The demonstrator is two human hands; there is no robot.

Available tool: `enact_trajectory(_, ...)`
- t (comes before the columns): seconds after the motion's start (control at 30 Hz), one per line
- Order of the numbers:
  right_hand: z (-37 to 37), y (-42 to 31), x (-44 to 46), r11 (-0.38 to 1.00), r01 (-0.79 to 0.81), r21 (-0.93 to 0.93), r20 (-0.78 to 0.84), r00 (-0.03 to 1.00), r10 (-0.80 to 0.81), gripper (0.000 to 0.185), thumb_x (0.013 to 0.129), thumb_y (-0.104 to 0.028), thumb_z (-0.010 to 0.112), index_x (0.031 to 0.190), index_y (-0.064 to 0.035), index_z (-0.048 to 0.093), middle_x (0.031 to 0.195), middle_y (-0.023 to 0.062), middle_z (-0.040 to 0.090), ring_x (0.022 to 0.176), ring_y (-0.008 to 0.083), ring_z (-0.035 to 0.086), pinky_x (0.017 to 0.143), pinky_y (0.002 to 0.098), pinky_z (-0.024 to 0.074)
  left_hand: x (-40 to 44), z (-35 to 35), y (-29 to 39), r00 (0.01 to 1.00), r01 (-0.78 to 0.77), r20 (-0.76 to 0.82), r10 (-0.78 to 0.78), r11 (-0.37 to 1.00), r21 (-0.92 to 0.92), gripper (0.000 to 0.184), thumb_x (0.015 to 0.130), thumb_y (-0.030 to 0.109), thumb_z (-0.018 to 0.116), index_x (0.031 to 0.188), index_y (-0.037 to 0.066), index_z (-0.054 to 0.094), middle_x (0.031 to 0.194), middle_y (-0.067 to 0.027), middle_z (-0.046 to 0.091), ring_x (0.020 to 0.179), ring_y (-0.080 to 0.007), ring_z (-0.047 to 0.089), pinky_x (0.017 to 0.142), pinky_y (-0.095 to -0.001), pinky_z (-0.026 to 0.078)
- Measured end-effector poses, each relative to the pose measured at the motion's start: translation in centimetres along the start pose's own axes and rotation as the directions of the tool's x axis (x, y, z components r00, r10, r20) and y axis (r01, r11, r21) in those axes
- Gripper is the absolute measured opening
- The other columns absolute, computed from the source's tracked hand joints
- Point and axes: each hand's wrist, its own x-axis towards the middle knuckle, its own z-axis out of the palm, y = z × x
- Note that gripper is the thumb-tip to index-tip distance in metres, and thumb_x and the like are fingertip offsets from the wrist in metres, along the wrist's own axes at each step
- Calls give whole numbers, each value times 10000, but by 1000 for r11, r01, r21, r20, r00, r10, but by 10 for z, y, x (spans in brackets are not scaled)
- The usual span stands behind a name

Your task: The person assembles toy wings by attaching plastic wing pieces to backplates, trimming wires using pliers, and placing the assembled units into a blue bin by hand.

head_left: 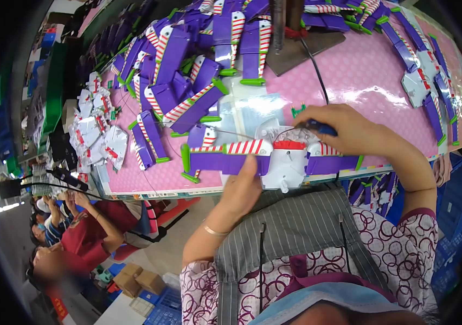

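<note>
A toy wing assembly lies along the table's front edge, its white plastic centre (285, 170) between two purple wings with red-and-white stripes and green tips. My left hand (243, 187) grips the left purple wing (207, 162) close to the centre, thumb on top. In my right hand (345, 127) is a tool with a dark blue handle (322, 128), held over the back of the white centre. Its exact kind and its tip are hard to make out. A thin wire runs from the left toward the centre. Just behind my right fingers sits a small green part (299, 110).
Many purple wings (174, 54) are heaped at the back left, beside a pile of white centre pieces (98, 127). A metal stand (307, 51) with a black cable (318, 73) rises behind. Joined wing sets (418, 84) lie right. Another person (84, 233) sits at the left.
</note>
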Motion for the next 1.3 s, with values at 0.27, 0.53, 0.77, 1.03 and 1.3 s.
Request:
enact_trajectory(0.27,-23,-19,-5,528,51,-848,-37,987,-155,141,684,-158,595,770,-58,546,666,77,566,658,205,563,654,315,400,34,21,-14,986,-131,96,139,988,-80,309,903,216,556,1171,83,482,1135,-42,537,1071,-187,527,943,-394,438)
enact_trajectory(0.53,-12,-39,12,380,102,-920,56,990,-130,117,682,-151,586,752,-67,544,680,73,553,687,198,551,674,308,394,33,20,-12,986,-125,93,140,981,-148,377,897,207,576,1213,25,479,1113,-64,557,1038,-154,529,910,-328,440)
enact_trajectory(0.77,-30,-25,12,623,187,-760,85,978,-191,112,668,-114,595,763,-71,554,608,72,582,599,238,605,622,346,446,32,28,6,983,-177,39,180,981,-77,327,883,192,598,1159,39,514,1059,-59,584,964,-143,566,857,-307,471)
enact_trajectory(1.03,-33,22,32,742,-1,-670,-152,979,-135,107,716,-96,561,811,-48,572,640,123,607,621,293,625,580,395,475,72,56,49,996,-66,47,74,985,-158,341,892,246,564,1151,28,526,1124,-88,590,1029,-216,577,894,-378,464)
enact_trajectory(1.3,-42,31,43,753,-130,-645,-190,982,7,134,695,-74,554,816,-27,587,639,152,618,621,313,636,564,414,484,96,55,60,996,-65,-67,51,972,-225,345,921,288,487,1145,32,543,1129,-97,596,1041,-249,573,912,-401,450)
